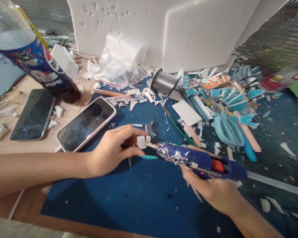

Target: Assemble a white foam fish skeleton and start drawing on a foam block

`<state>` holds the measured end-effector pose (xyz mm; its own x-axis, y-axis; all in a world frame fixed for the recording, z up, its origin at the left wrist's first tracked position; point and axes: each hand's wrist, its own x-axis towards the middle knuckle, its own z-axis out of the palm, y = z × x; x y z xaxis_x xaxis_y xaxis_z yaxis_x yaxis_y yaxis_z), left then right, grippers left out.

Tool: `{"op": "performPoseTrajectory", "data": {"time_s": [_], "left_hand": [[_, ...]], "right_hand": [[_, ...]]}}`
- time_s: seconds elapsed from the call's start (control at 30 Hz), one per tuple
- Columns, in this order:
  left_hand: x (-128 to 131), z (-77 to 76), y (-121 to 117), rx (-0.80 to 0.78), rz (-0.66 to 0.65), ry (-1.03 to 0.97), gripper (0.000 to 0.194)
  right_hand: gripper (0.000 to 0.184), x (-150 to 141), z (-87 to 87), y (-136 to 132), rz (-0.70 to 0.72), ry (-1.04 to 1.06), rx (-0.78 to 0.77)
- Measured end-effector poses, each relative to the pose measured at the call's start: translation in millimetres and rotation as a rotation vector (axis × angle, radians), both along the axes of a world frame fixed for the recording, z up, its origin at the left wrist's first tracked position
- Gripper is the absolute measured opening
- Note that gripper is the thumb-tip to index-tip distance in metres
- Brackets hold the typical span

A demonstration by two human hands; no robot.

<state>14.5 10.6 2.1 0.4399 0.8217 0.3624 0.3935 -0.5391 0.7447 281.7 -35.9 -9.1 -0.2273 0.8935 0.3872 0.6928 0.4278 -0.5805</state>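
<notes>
My left hand [116, 147] pinches a small white foam piece [141, 142] between thumb and fingers. A thin teal piece [149, 157] juts out by the thumb tip. In my right hand [213, 190] is a blue glue gun [188, 157], its barrel crusted with white scraps and a small red light lit on its side. The nozzle points left and meets, or nearly meets, the white piece; I cannot tell which. Just beyond my left fingers lies a small grey fish-tail-shaped piece [149, 128]. A thin pointed stick shows beneath my left hand.
Two phones [86, 124] [33, 114] and a Pepsi bottle [44, 69] occupy the left. Behind are a plastic bag [121, 71], a wire spool [165, 82] and a white foam sheet [201, 33]. Blue-handled scissors [228, 129], a green craft knife [180, 127] and many foam scraps cover the right.
</notes>
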Motion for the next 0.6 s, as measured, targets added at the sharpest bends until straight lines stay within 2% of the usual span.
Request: {"op": "performPoseTrajectory", "data": {"time_s": [0.17,0.23,0.43,0.6], "left_hand": [[-0.1,0.1,-0.3,0.017,0.001,-0.003,0.037],[0.0,0.2,-0.8,0.021,-0.002,-0.003,0.038],[0.1,-0.5,-0.5,0.015,-0.007,0.004,0.037],[-0.4,-2.4,0.0,0.028,-0.005,0.001,0.033]], "right_hand": [[0.022,3.0,-3.5,-1.6,0.014,-0.067,-0.075],[0.022,3.0,-4.0,-1.4,0.019,-0.089,-0.089],[0.019,2.1,-1.4,0.2,0.051,-0.148,0.011],[0.03,0.2,-1.8,-0.8,-0.032,-0.104,-0.035]]}}
